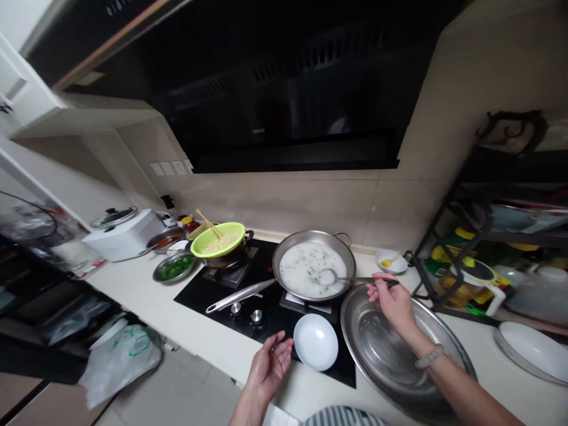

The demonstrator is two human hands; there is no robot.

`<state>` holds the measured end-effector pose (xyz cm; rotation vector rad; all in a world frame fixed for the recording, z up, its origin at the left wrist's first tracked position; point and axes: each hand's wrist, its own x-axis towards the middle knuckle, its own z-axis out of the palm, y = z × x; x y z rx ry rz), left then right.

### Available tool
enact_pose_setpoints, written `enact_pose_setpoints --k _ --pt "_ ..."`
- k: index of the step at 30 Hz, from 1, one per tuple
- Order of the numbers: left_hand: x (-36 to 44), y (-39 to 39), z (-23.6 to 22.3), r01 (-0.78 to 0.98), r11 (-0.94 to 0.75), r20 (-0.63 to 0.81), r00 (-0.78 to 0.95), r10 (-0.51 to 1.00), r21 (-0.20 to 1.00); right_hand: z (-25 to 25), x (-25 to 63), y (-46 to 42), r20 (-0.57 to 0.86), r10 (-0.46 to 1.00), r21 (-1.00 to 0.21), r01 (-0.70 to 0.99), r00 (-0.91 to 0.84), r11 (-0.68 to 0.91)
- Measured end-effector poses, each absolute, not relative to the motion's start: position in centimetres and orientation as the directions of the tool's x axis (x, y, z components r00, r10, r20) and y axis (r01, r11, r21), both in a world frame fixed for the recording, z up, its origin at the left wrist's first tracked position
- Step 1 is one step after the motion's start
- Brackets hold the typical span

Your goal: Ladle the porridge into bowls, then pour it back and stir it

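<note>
My right hand (390, 299) is closed around the dark handle of a ladle (328, 276). The ladle's round bowl rests in the white, milky soup with green flecks (306, 266), inside a steel wok (278, 251) on the stove's right burner. Palm up, my left hand (273, 361) has its fingers apart, just left of a small white bowl (316, 340) at the stove's front edge. I cannot tell whether its fingertips touch the rim. A large steel basin (373, 331) lies under my right hand and forearm.
On the left burner, a green colander (235, 231) of noodles with chopsticks sits on a pot. Beside it are a bowl of greens (175, 267) and a white appliance (128, 234). A dark rack (444, 236), small dish (390, 260) and white dish (532, 349) stand right.
</note>
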<state>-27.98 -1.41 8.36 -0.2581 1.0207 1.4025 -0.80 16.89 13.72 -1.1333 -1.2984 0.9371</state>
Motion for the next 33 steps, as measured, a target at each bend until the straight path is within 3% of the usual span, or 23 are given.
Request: enact_pose_setpoints --k 5,9,12,14,15,17,19,22,24,26,28,33 --pt "-28.3 -0.4 9.5 -0.840 0.215 -0.674 -0.220 0.705 0.499 14.1 -0.3 16.8 0.245 0.964 -0.968 0.080 0.106 0.238" --pt "-28.6 0.9 10.0 -0.682 0.182 -0.543 -0.361 0.759 0.708 14.5 -0.3 16.6 0.188 0.968 -0.982 0.021 0.163 0.187" --pt "-29.5 1.9 10.2 -0.374 0.121 -0.318 -0.527 0.788 0.920 14.7 -0.3 16.3 0.149 0.970 -0.986 -0.041 0.192 0.159" --pt "-30.7 2.6 10.6 0.007 0.062 -0.044 -0.626 0.778 0.998 14.9 -0.2 16.0 0.141 0.971 -0.986 -0.059 0.191 0.155" --pt "-31.4 3.0 11.0 0.238 0.038 0.119 -0.610 0.784 0.971 15.0 -0.1 15.9 0.141 0.972 -0.986 -0.061 0.189 0.155" --pt "-33.0 3.9 12.0 0.625 0.020 0.365 -0.481 0.797 0.781 15.2 0.0 15.7 0.143 0.972 -0.986 -0.058 0.185 0.156" --pt "-34.7 4.8 13.1 0.839 0.091 0.418 -0.357 0.835 0.536 15.3 0.1 15.6 0.146 0.972 -0.986 -0.051 0.184 0.158" --pt "-36.8 6.3 14.5 0.954 0.227 0.329 -0.282 0.901 0.197 15.5 0.2 15.5 0.152 0.972 -0.986 -0.039 0.182 0.161" --pt "-37.9 7.1 15.1 0.962 0.266 0.152 -0.273 0.950 0.063 15.5 0.3 15.5 0.155 0.971 -0.986 -0.032 0.182 0.163" --pt "-38.7 7.7 15.4 0.959 0.282 -0.056 -0.281 0.958 0.011 15.5 0.4 15.4 0.157 0.971 -0.986 -0.025 0.182 0.164" --pt "-39.3 8.2 15.5 0.960 0.279 -0.165 -0.276 0.947 -0.003 15.6 0.5 15.3 0.156 0.971 -0.987 -0.020 0.184 0.162" --pt "-39.8 8.6 15.4 0.966 0.253 -0.200 -0.257 0.945 -0.043 15.8 0.5 14.8 0.141 0.967 -0.985 -0.070 0.211 0.159"
